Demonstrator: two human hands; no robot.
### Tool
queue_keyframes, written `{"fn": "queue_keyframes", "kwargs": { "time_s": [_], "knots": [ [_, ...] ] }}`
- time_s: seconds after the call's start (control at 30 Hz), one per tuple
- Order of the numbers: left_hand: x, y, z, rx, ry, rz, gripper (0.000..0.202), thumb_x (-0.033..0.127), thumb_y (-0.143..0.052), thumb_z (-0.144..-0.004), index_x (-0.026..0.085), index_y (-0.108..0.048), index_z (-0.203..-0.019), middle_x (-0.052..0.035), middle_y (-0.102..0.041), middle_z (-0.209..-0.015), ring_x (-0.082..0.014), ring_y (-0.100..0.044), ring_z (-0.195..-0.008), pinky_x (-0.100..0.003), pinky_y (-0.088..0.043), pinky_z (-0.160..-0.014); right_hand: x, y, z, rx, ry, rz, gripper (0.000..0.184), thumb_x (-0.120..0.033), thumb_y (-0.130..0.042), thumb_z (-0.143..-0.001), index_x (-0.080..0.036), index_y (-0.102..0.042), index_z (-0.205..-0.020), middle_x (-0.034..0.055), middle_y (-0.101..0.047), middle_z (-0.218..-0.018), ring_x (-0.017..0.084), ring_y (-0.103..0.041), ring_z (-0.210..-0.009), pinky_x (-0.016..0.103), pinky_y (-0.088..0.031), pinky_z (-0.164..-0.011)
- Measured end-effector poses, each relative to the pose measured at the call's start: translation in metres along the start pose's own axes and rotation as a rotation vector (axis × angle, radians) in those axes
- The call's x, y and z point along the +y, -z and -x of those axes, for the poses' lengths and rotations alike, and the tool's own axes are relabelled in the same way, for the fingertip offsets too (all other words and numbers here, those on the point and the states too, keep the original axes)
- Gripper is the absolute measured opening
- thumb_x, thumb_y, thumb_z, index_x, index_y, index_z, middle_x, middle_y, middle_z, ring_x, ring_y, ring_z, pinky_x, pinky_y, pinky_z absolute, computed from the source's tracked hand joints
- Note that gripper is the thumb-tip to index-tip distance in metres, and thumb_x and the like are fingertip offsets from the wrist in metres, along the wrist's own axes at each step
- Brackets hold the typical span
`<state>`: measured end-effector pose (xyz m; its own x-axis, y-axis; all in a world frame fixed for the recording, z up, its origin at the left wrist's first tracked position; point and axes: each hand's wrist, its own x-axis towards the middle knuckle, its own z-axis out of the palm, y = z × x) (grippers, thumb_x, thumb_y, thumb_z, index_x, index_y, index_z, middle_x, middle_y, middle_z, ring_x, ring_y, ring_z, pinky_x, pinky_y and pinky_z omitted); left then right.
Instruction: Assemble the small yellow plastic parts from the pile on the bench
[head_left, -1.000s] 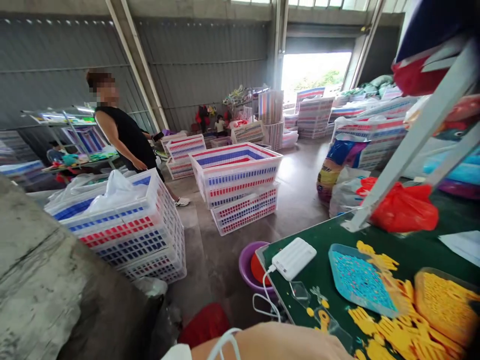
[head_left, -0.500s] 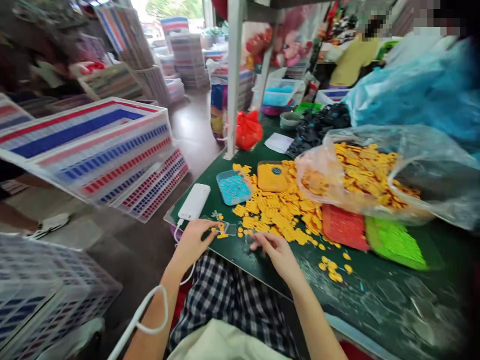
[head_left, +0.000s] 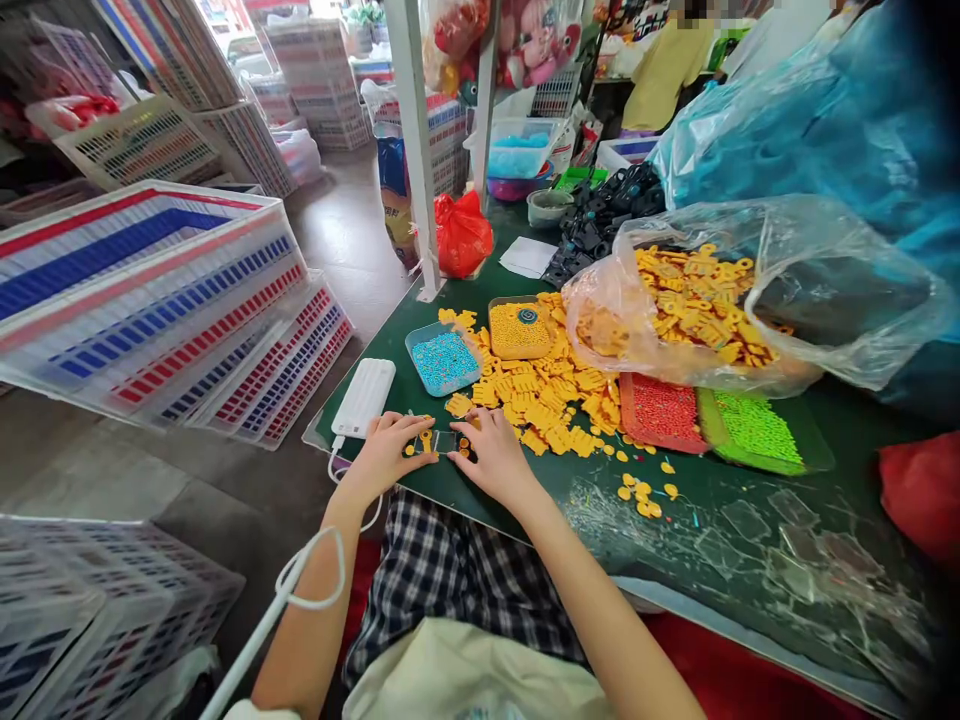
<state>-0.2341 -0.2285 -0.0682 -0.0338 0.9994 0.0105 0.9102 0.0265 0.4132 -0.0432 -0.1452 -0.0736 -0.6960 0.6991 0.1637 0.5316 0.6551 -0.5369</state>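
Both my hands rest at the near left corner of the green table (head_left: 517, 500). My left hand (head_left: 386, 452) and my right hand (head_left: 491, 455) pinch the two ends of a small clear plastic piece (head_left: 444, 441) that lies flat on the table, with tiny yellow parts on and beside it. Just beyond my right hand spreads a heap of yellow plastic parts (head_left: 551, 395). A white power bank (head_left: 364, 396) lies left of my left hand, its white cable running down past my wrist.
Small trays of blue (head_left: 444, 359), yellow (head_left: 520, 327), red (head_left: 660, 412) and green beads (head_left: 754, 430) stand on the table. A clear bag of yellow parts (head_left: 697, 300) sits behind them. Striped crates (head_left: 150, 300) stand on the floor at left. A person in yellow (head_left: 664, 60) works at the back.
My view swung from the hall with crates down to the table. My right hand came left to meet the left hand at the clear piece.
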Motion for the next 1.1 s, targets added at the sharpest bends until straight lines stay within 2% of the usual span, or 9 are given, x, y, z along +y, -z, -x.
{"fn": "queue_keyframes", "kwargs": {
  "time_s": [0.13, 0.3, 0.43, 0.53, 0.63, 0.73, 0.87, 1.0, 1.1],
  "knots": [
    [-0.001, 0.003, -0.008, -0.015, -0.043, 0.024, 0.042, 0.044, -0.075, -0.078, 0.027, -0.068, -0.116, -0.0047, -0.068, -0.117, -0.0273, -0.054, -0.107, -0.045, -0.039, -0.096, -0.006, -0.007, -0.005, -0.055, 0.005, 0.138, 0.036, -0.033, -0.071, -0.080, -0.021, -0.069, -0.114, 0.0130, -0.060, -0.112, 0.030, -0.052, -0.105, 0.044, -0.046, -0.089],
    [-0.001, 0.002, -0.010, 0.080, -0.061, 0.101, 0.038, 0.043, -0.076, -0.076, 0.026, -0.070, -0.109, -0.0054, -0.069, -0.116, -0.0276, -0.055, -0.110, -0.048, -0.038, -0.100, -0.009, -0.001, -0.010, -0.036, -0.001, 0.179, 0.030, -0.035, -0.073, -0.078, -0.018, -0.071, -0.102, 0.0120, -0.064, -0.106, 0.030, -0.053, -0.103, 0.044, -0.046, -0.087],
    [0.006, 0.006, -0.004, 0.198, -0.032, 0.281, 0.037, 0.043, -0.074, -0.079, 0.024, -0.068, -0.110, -0.0074, -0.069, -0.114, -0.0268, -0.058, -0.111, -0.048, -0.042, -0.100, -0.009, 0.022, 0.005, 0.119, 0.015, 0.144, 0.031, -0.033, -0.070, -0.080, -0.018, -0.069, -0.107, 0.0103, -0.068, -0.101, 0.029, -0.055, -0.098, 0.044, -0.046, -0.083],
    [0.021, 0.013, 0.006, 0.268, -0.028, 0.426, 0.039, 0.044, -0.071, -0.081, 0.022, -0.066, -0.113, -0.0074, -0.068, -0.107, -0.0233, -0.063, -0.100, -0.041, -0.050, -0.092, -0.014, 0.047, 0.023, 0.290, 0.073, 0.081, 0.027, -0.032, -0.065, -0.082, -0.020, -0.067, -0.107, 0.0084, -0.068, -0.099, 0.026, -0.056, -0.094, 0.041, -0.046, -0.082],
    [0.043, 0.022, 0.020, 0.341, -0.096, 0.473, 0.039, 0.044, -0.070, -0.082, 0.022, -0.065, -0.114, -0.0053, -0.066, -0.099, -0.0188, -0.064, -0.088, -0.034, -0.053, -0.082, -0.025, 0.069, 0.040, 0.444, 0.107, 0.065, 0.025, -0.030, -0.062, -0.083, -0.022, -0.065, -0.107, 0.0073, -0.066, -0.099, 0.024, -0.057, -0.092, 0.040, -0.045, -0.084],
    [0.062, 0.030, 0.032, 0.422, -0.193, 0.422, 0.039, 0.045, -0.070, -0.083, 0.022, -0.066, -0.113, -0.0033, -0.064, -0.089, -0.0163, -0.061, -0.079, -0.030, -0.053, -0.074, -0.038, 0.084, 0.053, 0.496, 0.120, 0.077, 0.026, -0.028, -0.062, -0.083, -0.023, -0.063, -0.108, 0.0066, -0.065, -0.098, 0.024, -0.056, -0.090, 0.040, -0.045, -0.083],
    [0.081, 0.039, 0.040, 0.514, -0.316, 0.242, 0.036, 0.045, -0.070, -0.083, 0.021, -0.067, -0.111, -0.0006, -0.064, -0.075, -0.0153, -0.059, -0.071, -0.030, -0.051, -0.071, -0.046, 0.090, 0.062, 0.477, 0.146, 0.092, 0.027, -0.027, -0.062, -0.084, -0.023, -0.061, -0.110, 0.0068, -0.064, -0.098, 0.024, -0.055, -0.090, 0.040, -0.045, -0.082],
    [0.092, 0.046, 0.042, 0.569, -0.359, 0.065, 0.029, 0.043, -0.068, -0.085, 0.021, -0.067, -0.104, 0.0014, -0.064, -0.069, -0.0146, -0.059, -0.067, -0.030, -0.048, -0.071, -0.040, 0.085, 0.062, 0.451, 0.165, 0.079, 0.026, -0.027, -0.062, -0.084, -0.021, -0.061, -0.109, 0.0075, -0.065, -0.098, 0.024, -0.054, -0.091, 0.040, -0.045, -0.082],
    [0.093, 0.045, 0.043, 0.570, -0.345, 0.028, 0.029, 0.045, -0.067, -0.086, 0.022, -0.068, -0.103, 0.0017, -0.065, -0.068, -0.0146, -0.059, -0.067, -0.031, -0.047, -0.071, -0.030, 0.075, 0.056, 0.405, 0.176, 0.069, 0.024, -0.027, -0.062, -0.083, -0.021, -0.063, -0.107, 0.0073, -0.065, -0.098, 0.024, -0.054, -0.091, 0.039, -0.046, -0.080]
  ]
}}
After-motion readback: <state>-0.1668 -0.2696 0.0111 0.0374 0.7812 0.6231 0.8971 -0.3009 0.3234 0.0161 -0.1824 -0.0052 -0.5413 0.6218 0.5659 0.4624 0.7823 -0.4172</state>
